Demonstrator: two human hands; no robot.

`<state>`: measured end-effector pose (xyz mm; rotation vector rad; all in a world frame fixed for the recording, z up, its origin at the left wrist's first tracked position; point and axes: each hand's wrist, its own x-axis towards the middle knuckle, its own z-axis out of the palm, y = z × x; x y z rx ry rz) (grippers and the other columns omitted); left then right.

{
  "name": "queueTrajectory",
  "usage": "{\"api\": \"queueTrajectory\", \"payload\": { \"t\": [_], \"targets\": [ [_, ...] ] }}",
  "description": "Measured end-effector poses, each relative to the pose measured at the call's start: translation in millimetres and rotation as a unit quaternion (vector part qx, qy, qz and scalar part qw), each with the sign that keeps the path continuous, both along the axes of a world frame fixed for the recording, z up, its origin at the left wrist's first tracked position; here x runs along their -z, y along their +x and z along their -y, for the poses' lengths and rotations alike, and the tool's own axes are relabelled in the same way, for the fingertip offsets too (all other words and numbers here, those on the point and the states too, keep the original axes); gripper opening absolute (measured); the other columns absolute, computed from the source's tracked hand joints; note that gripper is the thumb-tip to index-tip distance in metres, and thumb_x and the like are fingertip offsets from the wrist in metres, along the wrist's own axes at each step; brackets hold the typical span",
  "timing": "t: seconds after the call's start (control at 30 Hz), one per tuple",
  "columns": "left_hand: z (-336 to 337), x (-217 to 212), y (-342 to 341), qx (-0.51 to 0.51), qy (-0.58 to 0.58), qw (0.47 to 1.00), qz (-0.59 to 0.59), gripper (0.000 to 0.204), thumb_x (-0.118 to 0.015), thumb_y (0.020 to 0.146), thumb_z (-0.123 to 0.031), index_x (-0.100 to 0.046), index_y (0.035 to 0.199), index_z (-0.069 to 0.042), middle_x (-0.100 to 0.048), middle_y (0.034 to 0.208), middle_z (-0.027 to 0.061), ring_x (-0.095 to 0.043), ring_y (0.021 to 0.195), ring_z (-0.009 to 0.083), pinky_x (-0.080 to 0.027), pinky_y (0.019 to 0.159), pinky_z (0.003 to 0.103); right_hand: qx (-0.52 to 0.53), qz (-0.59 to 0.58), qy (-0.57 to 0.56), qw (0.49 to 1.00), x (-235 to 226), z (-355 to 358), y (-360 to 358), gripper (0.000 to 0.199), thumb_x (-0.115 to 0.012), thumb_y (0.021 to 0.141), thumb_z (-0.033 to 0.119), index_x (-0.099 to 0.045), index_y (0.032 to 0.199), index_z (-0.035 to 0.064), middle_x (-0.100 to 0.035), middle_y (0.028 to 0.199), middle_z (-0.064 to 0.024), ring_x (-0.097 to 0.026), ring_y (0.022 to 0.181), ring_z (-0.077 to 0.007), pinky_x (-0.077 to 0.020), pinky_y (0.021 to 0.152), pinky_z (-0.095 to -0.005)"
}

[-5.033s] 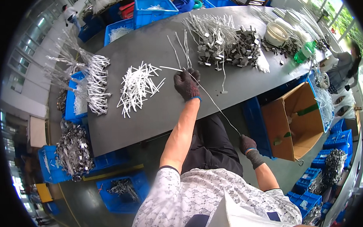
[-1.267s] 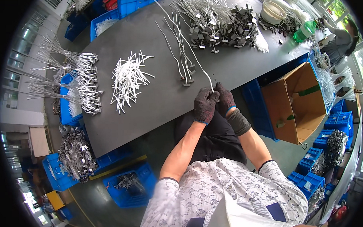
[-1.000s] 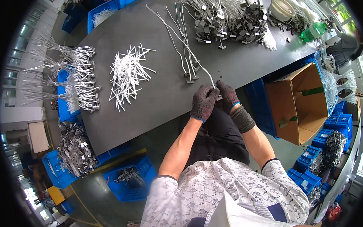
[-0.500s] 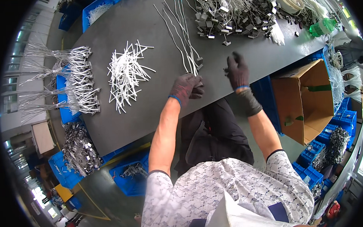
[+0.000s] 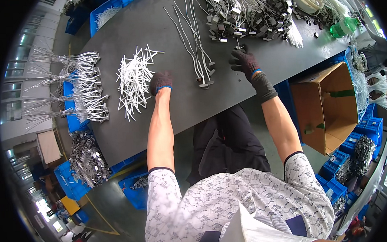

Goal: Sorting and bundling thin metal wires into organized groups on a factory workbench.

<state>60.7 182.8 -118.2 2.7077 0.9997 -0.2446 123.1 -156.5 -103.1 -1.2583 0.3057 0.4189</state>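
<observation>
My left hand (image 5: 161,82), in a dark glove with a blue cuff edge, is at the right side of a pile of short white tubes (image 5: 134,82); its fingers point away and are mostly hidden. My right hand (image 5: 245,63), gloved alike, reaches toward the near edge of a heap of cables with dark and silvery block-shaped ends (image 5: 256,23). Its fingers are apart, and the fingertips are close to one block-ended cable (image 5: 239,47); contact cannot be made out. Between my hands lie several long thin white cables (image 5: 195,46), their block ends toward me.
Bundled cables (image 5: 79,84) hang over the table's left edge above a blue crate (image 5: 69,104). A green plastic bottle (image 5: 343,27) lies at the far right. An open cardboard box (image 5: 317,112) stands beside the table's right edge. More blue crates (image 5: 332,186) are on the floor.
My left hand has left the block ends of the long cables and moved left to the white tubes. My right hand has moved slightly left, up to the heap's near edge.
</observation>
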Motion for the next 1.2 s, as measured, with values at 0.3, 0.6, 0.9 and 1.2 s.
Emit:
{"api": "queueTrajectory", "payload": {
  "t": [0.3,0.6,0.9,1.2],
  "targets": [
    [-25.4,29.4,5.1,-0.071,-0.021,0.997,-0.021,0.036,-0.062,0.088,-0.034,-0.074,0.11,-0.008,-0.071,0.116,0.02,-0.069,0.111,0.0376,-0.057,0.09,0.049,-0.033,-0.021,-0.058,0.998,9.9,-6.6,26.7,0.043,-0.071,0.092,0.041,-0.065,0.114,0.0053,-0.068,0.093,-0.0076,-0.067,0.071,-0.0218,-0.0554,0.06,-0.0339],
    [-41.5,56.1,31.2,0.047,-0.036,0.997,-0.054,0.033,-0.059,0.088,-0.029,-0.075,0.108,-0.008,-0.073,0.114,0.0185,-0.071,0.107,0.0358,-0.058,0.088,0.047,-0.175,0.084,-0.236,0.952,15.6,96.9,-139.9,0.033,-0.06,0.099,0.03,-0.068,0.118,0.0037,-0.069,0.093,-0.006,-0.059,0.067,-0.0107,-0.0494,0.062,-0.0259],
    [-30.6,82.0,-9.1,-0.066,-0.275,0.955,0.083,0.02,-0.065,0.088,-0.027,-0.074,0.095,-0.01,-0.074,0.099,0.0136,-0.073,0.09,0.0263,-0.058,0.071,0.039,-0.489,-0.035,-0.619,0.613,153.3,261.4,-373.8,0.031,-0.056,0.089,0.014,-0.068,0.115,0.0024,-0.07,0.102,-0.0281,-0.068,0.097,-0.0448,-0.0547,0.083,-0.0505],
    [141.9,25.8,-60.2,-0.215,-0.79,0.532,0.217,0.004,-0.071,0.092,-0.011,-0.066,0.092,-0.01,-0.069,0.083,0.0052,-0.068,0.072,0.0172,-0.06,0.065,0.033,-0.309,0.196,-0.608,0.705,95.1,193.8,-328.8,0.024,-0.051,0.094,0.014,-0.069,0.109,0.0059,-0.071,0.099,-0.0226,-0.069,0.094,-0.0418,-0.0551,0.077,-0.0492]
  ]
}}
